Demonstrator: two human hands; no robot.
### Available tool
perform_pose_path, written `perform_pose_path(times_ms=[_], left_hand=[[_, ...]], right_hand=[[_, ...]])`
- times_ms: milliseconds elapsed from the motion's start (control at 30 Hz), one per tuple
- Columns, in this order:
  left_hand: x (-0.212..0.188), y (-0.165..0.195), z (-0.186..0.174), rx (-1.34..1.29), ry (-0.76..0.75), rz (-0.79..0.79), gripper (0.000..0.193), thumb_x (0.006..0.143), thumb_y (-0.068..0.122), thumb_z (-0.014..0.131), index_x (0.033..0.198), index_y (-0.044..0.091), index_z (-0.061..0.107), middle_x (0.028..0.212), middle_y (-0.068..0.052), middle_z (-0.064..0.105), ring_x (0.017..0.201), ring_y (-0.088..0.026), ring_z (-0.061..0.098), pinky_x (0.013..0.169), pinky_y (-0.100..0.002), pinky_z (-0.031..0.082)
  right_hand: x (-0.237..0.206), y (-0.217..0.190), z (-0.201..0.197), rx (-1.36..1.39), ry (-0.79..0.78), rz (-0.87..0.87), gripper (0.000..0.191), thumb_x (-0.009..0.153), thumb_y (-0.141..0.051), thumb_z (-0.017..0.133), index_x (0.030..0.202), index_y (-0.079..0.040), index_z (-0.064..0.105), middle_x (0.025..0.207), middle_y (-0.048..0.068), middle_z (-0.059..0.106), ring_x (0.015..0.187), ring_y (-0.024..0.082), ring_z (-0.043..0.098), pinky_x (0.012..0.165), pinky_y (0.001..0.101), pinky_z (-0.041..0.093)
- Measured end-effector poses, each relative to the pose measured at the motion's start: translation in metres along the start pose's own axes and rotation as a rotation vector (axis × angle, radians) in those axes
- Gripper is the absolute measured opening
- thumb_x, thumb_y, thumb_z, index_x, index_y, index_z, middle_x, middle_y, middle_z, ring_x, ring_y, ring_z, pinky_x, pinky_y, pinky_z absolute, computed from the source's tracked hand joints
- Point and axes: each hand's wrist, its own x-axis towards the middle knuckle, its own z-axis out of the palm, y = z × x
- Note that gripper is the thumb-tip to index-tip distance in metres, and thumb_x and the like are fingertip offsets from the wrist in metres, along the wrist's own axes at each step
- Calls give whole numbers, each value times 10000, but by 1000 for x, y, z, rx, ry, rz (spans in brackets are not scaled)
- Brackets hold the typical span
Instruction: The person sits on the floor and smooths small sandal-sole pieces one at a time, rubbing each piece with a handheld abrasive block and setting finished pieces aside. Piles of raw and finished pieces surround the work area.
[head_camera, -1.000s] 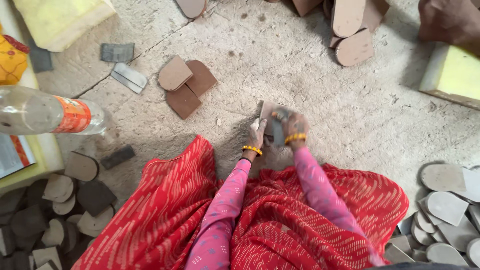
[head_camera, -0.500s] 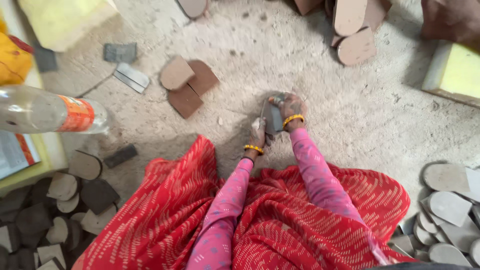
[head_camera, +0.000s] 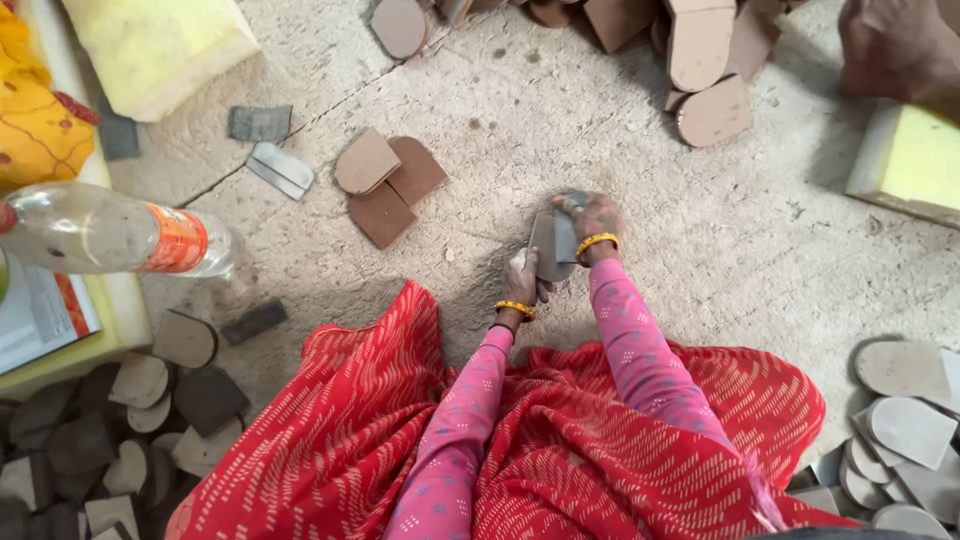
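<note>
Two hands on one grey sole piece (head_camera: 556, 240) — left hand (head_camera: 524, 277) and right hand (head_camera: 594, 215) fingers clamped on it, above concrete floor (head_camera: 700, 260); three brown pieces (head_camera: 385, 180) nearby.

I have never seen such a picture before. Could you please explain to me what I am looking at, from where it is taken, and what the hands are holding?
There is no machine here. A camera worn on a person's head looks straight down, so you see their own two arms in pink sleeves and a red patterned cloth over their lap. The left hand and the right hand together hold a thin grey flat piece low over the rough concrete floor. Around them lie many flat pieces with one rounded end: three brown pieces just ahead, a grey pile at the right, and another pile at the left. A plastic bottle lies on its side at the left. Another person's hand shows in the top right corner.
</note>
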Motion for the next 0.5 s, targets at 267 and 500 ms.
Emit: perform_pose_path(times_ms=[267, 500], left_hand=[[0, 7, 17, 94, 117, -130, 419, 1057, 392, 462, 1077, 0, 610, 639, -215, 660, 505, -359, 642, 446, -487, 464], [-25, 13, -1, 1060, 406, 490, 566, 955, 264, 543, 1459, 14, 480, 1322, -220, 615, 1262, -386, 592, 1079, -548, 490]], right_hand=[[-48, 86, -17, -30, 149, 297, 599, 898, -569, 761, 1163, -53, 609, 936, 234, 713, 904, 448, 684, 771, 545, 525], [-50, 85, 2, -51, 238, 211, 571, 905, -559, 733, 1165, -66, 607, 874, 205, 723, 823, 425, 697, 738, 529, 520]])
